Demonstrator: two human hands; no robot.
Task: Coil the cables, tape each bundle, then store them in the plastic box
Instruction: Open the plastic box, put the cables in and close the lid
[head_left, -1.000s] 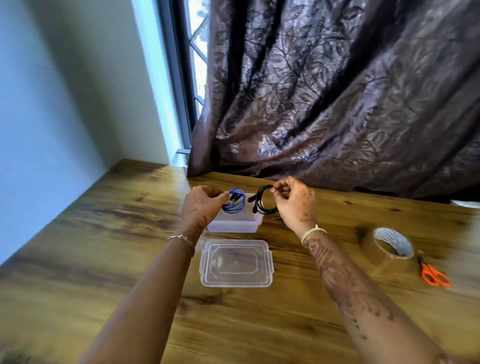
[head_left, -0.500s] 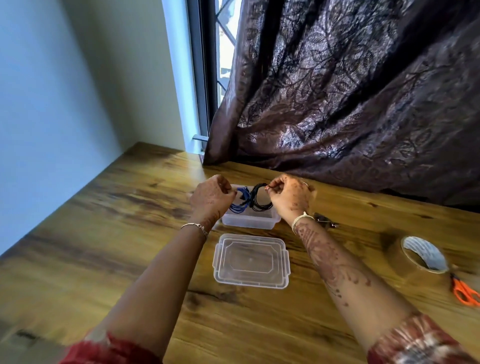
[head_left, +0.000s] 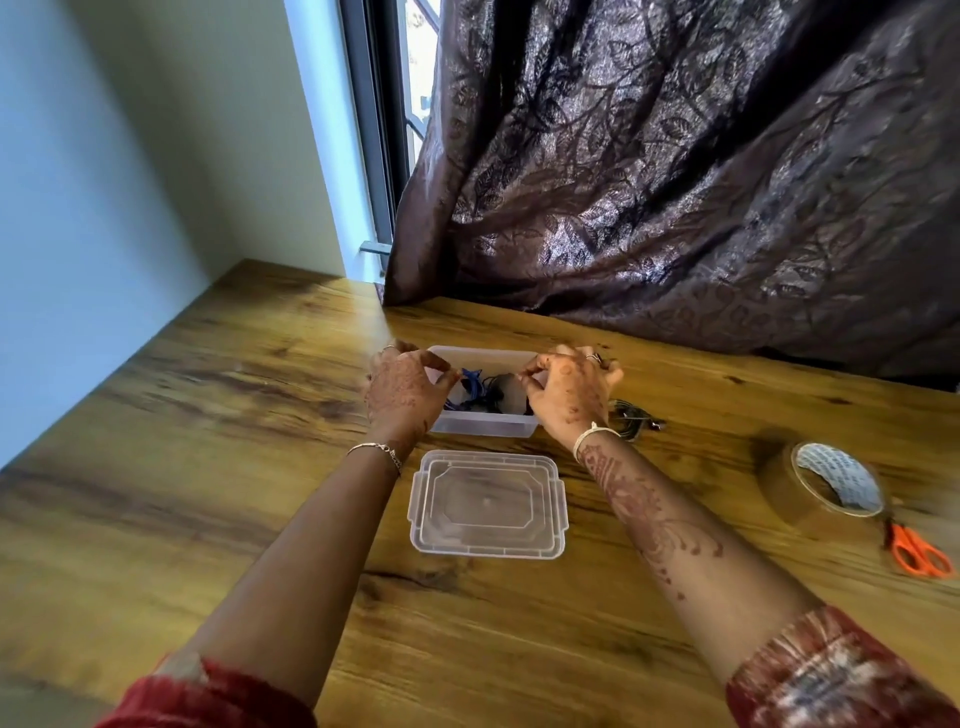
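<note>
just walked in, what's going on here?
A person is storing coiled cables. The left hand and right hand are at the open plastic box, where a blue cable and a black cable lie inside; whether the fingers pinch them is unclear. The lid lies on the table in front of the box. Another dark cable sits on the table right of the box, not yet stored, with the tape roll and orange scissors further right.
</note>
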